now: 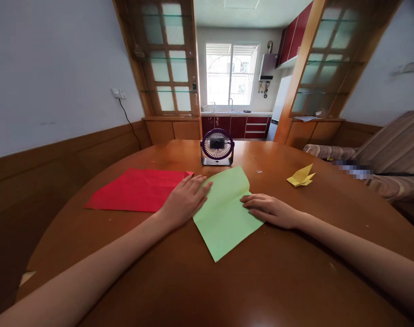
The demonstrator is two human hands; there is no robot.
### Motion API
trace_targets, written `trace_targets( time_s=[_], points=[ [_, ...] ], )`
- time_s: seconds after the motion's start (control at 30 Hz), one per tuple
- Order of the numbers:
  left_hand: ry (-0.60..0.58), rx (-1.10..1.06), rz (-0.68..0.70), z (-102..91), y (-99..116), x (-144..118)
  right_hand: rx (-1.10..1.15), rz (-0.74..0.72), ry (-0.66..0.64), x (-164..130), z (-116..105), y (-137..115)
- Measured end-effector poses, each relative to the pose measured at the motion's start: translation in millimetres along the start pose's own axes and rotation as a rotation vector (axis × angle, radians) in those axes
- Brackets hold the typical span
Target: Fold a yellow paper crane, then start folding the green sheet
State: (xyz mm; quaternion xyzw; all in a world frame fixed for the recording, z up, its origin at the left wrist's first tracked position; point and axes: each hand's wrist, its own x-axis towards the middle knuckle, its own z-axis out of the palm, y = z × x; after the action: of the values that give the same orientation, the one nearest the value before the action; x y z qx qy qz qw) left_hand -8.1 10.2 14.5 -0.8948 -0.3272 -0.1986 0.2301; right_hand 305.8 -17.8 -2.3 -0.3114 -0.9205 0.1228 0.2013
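A light green sheet of paper (223,213) lies on the round wooden table (227,281), folded over so its far edge curls up a little. My left hand (184,200) rests flat on the sheet's left edge, fingers together and pointing right. My right hand (271,210) lies flat on its right edge, fingertips pressing the paper down. Neither hand grips anything. A red sheet of paper (135,190) lies flat just left of my left hand, partly under it.
A small purple desk fan (216,146) stands beyond the green sheet. A folded yellow paper figure (301,176) sits to the right. A striped sofa (391,154) is at the right; wooden cabinets and a kitchen lie behind.
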Motion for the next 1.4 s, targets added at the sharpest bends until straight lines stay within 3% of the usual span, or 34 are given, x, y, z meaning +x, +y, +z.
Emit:
trace_targets(
  time_s=[0.1, 0.23, 0.43, 0.6, 0.73, 0.97, 1.2, 1.4],
  points=[
    [-0.025, 0.029, 0.223, -3.9, 7.3, 0.5, 0.010, 0.021, -0.005, 1.1, -2.4, -2.0],
    [-0.149, -0.064, 0.296, 1.3, 10.8, -2.6, -0.009, 0.014, -0.001, 1.5, -2.8, -1.0],
    [-0.325, -0.285, 0.147, 11.7, 5.8, -9.0, -0.088, -0.023, 0.040, -1.6, -0.1, 7.3],
    [-0.497, -0.383, 0.037, 2.0, 9.2, -10.4, -0.104, -0.101, 0.133, -4.7, -0.2, 2.4],
    [-0.602, -0.453, 0.040, -5.1, 11.2, -10.1, -0.061, -0.151, 0.101, -4.4, 0.1, -6.4],
    [-0.522, -0.468, 0.063, -2.8, 12.3, -9.5, 0.049, -0.086, 0.073, -5.1, -0.2, -4.9],
    [-0.547, -0.485, 0.082, 2.0, 12.9, -11.5, 0.074, -0.146, -0.013, -6.6, -1.8, -7.5],
    [-0.371, -0.430, 0.110, 5.4, 16.0, -10.2, 0.072, -0.159, -0.003, -5.1, 1.2, -6.8]
  ],
)
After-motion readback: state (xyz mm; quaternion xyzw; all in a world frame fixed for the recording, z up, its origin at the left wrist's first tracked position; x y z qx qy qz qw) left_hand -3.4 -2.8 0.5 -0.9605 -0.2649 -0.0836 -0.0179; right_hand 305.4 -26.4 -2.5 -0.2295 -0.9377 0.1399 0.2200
